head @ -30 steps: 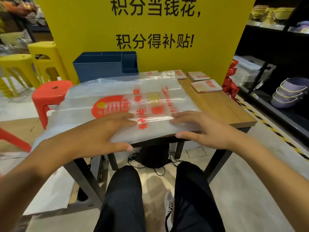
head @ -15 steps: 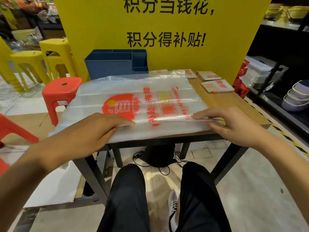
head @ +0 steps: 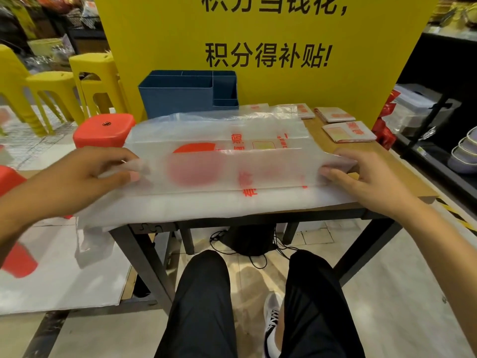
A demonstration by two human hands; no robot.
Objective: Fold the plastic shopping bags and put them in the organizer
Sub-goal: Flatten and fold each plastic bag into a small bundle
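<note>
A translucent plastic shopping bag (head: 222, 174) with red print lies across the wooden table (head: 402, 182), on top of a stack of more bags. Its near long edge is lifted and turned over toward the far side, blurred with motion. My left hand (head: 85, 177) pinches that edge at the bag's left end. My right hand (head: 361, 177) pinches it at the right end. A blue organizer (head: 185, 95) with several compartments stands at the back of the table. Three folded bags (head: 348, 131) lie flat at the table's back right.
A yellow sign board (head: 258, 47) rises behind the table. Red stools (head: 103, 130) and yellow stools (head: 93, 81) stand to the left. Shelves with bowls (head: 462, 153) run along the right. My legs and a black bag with cables are under the table.
Both hands went from pressing flat on the bag to pinching its near edge, moved apart to its two ends, and lifted that edge up and over toward the far side.
</note>
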